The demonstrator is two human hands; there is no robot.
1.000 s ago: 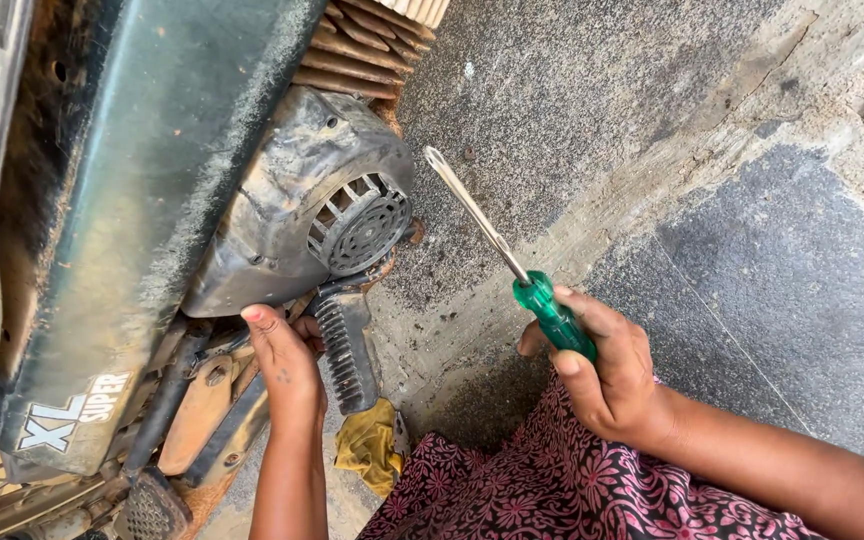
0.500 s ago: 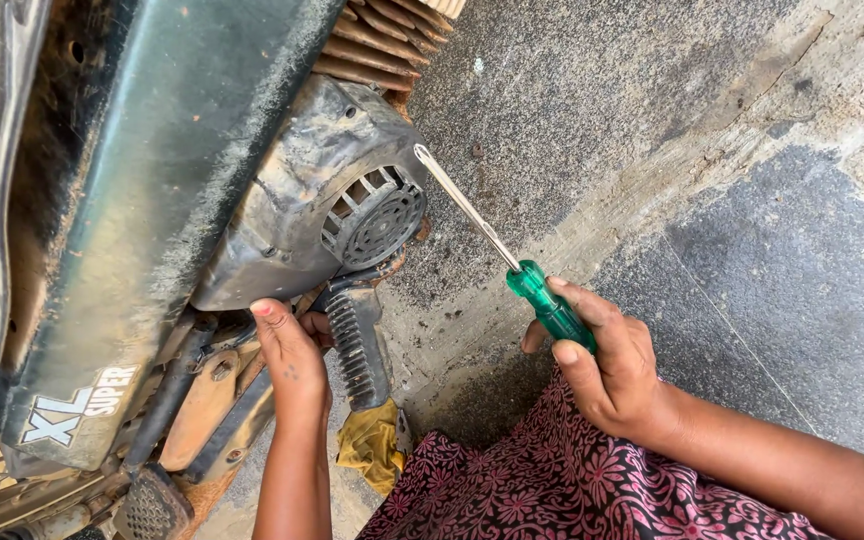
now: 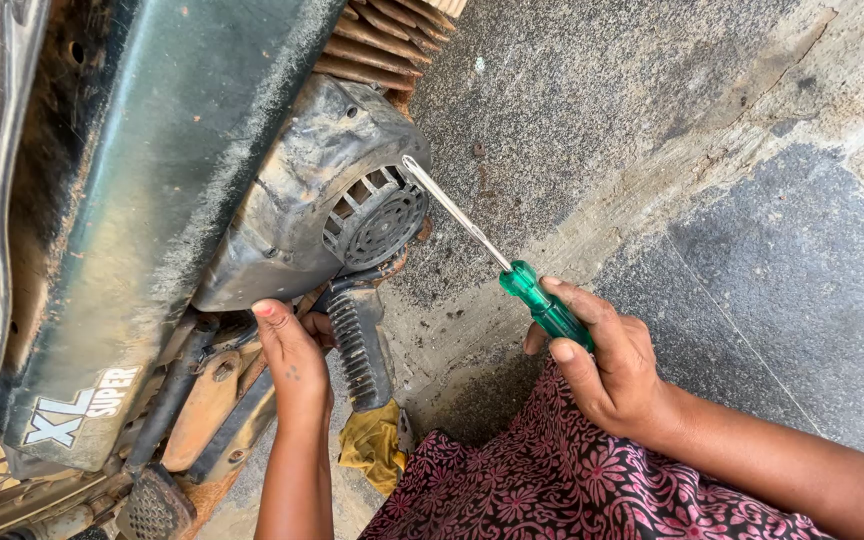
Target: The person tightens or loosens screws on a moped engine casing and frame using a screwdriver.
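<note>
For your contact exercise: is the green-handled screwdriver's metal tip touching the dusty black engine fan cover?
Touching: in the head view the green-handled screwdriver, held by the right hand, meets the black fan cover at its grille edge.

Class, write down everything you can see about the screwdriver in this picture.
The screwdriver has a translucent green handle that looks like plastic and a long, thin, shiny metal shaft. The right hand grips the handle, fingers wrapped round it. The tool slants up and to the left, its tip at the round slotted grille of the dusty black engine cover. Whether the tip actually touches the grille cannot be told.
</note>
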